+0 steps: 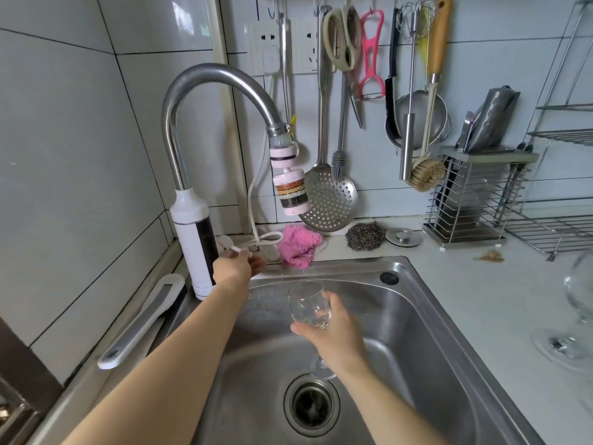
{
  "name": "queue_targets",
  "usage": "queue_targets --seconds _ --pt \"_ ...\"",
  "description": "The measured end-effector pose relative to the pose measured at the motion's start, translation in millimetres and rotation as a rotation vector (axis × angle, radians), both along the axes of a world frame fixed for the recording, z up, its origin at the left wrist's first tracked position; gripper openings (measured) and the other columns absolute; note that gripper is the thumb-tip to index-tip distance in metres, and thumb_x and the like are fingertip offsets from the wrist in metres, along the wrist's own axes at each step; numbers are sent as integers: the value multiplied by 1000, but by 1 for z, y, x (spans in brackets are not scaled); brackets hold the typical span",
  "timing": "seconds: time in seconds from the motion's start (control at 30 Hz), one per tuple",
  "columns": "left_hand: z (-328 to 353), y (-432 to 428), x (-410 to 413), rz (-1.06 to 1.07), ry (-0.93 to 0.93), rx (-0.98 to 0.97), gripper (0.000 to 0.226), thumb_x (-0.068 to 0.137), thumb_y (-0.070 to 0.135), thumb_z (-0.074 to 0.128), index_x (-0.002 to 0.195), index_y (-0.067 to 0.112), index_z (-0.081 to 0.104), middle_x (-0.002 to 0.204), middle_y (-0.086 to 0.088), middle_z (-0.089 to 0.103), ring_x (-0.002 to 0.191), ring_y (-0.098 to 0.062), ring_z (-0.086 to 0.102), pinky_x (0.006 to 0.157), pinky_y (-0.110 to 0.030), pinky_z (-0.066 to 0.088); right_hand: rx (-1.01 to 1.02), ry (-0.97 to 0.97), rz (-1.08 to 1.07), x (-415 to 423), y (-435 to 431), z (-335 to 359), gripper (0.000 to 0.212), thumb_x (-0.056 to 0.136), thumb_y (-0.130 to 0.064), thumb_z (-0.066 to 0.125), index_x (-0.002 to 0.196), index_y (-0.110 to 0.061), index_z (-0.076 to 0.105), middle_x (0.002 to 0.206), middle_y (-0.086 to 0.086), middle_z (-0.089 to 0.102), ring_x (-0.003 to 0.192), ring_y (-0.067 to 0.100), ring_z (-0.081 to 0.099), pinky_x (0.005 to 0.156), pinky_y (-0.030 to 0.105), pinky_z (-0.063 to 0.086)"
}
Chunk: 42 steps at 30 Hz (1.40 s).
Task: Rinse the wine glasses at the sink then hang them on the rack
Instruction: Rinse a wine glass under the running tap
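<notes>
**Glass [309, 305] held over sink [417, 284] as hand meets tap [205, 91] lever [236, 249]**

Right hand [333, 335] cradles the glass by its bowl above the middle of the steel sink. The thumb lies across the near side of the bowl and the fingers wrap the far side. The glass is tilted, mouth toward 12 o'clock and the tap, foot toward 6 o'clock just above the drain [311, 404]. The stem is hidden behind the hand.

At 10 o'clock, the left hand [236, 266] reaches to the base of the tap, its fingers curled about the small white lever there; only the lever's tip shows above the knuckles. The tap's steel neck arches over the sink and ends in a white filter [290, 191] hanging past the sink's back edge.

A second glass [574, 316] stands blurred on the counter [481, 300] at 3 o'clock, at the frame's edge and well apart from both hands.

Behind the sink at 12 o'clock lie a pink cloth [296, 247], touching the sink's rim, then a scourer [365, 236] and a plug [403, 236] toward 1 o'clock. A skimmer [329, 197], scissors [341, 36], a pink peeler [372, 56] and a brush [423, 171] hang on the tiled wall above them. A knife holder [478, 194] and a wire shelf [561, 220] stand at 2 o'clock.
</notes>
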State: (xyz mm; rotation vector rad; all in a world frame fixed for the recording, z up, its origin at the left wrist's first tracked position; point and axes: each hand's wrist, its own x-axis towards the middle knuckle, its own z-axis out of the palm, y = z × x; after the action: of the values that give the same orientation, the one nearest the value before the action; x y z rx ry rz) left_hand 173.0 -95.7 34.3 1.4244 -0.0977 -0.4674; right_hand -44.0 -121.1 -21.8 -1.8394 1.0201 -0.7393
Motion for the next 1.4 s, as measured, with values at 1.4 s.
queue_targets --seconds 1.4 --pt "-6 59 -84 -851 -1008 323 5 85 26 82 81 23 80 76 5 77 61 -13 67 60 -28 51 -138 56 76 1 -5 10 99 63 -30 91 148 -19 42 134 -2 58 120 16 55 99 29 44"
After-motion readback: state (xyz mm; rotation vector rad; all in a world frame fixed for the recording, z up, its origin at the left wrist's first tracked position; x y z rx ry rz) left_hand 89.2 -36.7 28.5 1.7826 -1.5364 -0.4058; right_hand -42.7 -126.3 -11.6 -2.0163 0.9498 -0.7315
